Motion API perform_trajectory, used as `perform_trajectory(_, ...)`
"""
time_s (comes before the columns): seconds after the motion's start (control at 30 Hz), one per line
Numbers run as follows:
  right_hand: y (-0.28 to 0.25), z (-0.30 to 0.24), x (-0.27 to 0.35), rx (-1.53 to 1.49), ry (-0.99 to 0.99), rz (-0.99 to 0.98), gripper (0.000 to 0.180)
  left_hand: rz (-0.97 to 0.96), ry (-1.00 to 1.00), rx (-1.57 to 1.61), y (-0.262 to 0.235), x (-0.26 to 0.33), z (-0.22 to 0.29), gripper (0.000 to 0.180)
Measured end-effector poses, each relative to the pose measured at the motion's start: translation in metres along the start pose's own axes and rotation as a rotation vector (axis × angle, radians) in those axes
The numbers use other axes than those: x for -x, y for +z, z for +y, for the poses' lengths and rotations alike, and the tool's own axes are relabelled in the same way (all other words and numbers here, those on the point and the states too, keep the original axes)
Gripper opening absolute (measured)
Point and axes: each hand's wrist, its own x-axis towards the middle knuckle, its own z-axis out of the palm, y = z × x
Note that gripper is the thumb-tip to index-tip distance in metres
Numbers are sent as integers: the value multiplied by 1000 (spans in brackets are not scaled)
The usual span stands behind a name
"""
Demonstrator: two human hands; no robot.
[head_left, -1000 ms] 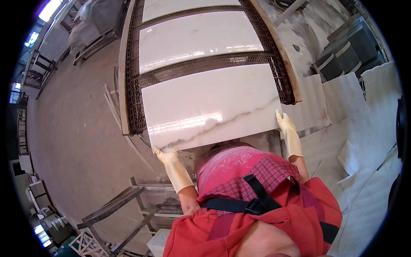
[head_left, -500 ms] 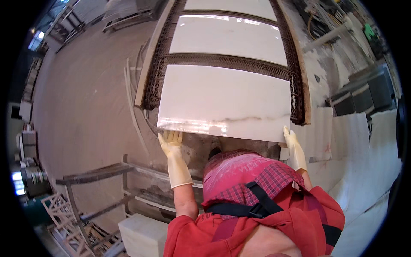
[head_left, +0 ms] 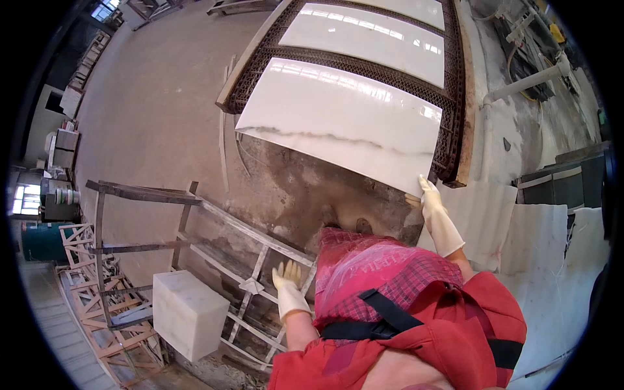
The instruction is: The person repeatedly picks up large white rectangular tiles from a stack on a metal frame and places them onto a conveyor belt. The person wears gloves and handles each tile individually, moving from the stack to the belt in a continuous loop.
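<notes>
A polished white marble slab [head_left: 344, 110] with a grey vein lies across the near end of a chain-mesh conveyor [head_left: 453, 140], its near edge jutting out toward me. My right hand [head_left: 435, 211], in a cream rubber glove, grips the slab's near right corner. One digit rests at the top of the corner, while others show below the edge. Away from the slab, my left hand [head_left: 289, 286], gloved likewise, is open with fingers spread and holds nothing. It is beside a metal frame rack [head_left: 250, 237] at my left.
Farther up the conveyor lie more white slabs [head_left: 364, 39]. A white stone stack or block [head_left: 188, 312] rests at the rack's lower end. Wooden crate frames [head_left: 107, 305] stand at lower left. Pale sheets [head_left: 536, 240] and dark slabs [head_left: 552, 188] are at right.
My left hand has let go of the slab's near edge and moved down toward the rack. My right hand stays at the corner. The view has turned leftward.
</notes>
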Motion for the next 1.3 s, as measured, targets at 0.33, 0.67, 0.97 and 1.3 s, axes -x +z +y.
perform_trajectory(0.33, 0, 43, -33, -383, 132, -95, 71, 75, 82, -30, -129, 41, -19, 58)
perform_trajectory(0.67, -17, 43, -28, -230, 49, 110, 76, 162, 128, -546, -234, 95, -12, 48)
perform_trajectory(0.97, -41, 39, -33, -245, 6, 163, 75, 363, 44, -425, -313, 111, -43, 51)
perform_trajectory(1.3, 3, 18, -63, -323, 58, 51, 76, 180, 142, -449, -242, 87, -40, 53)
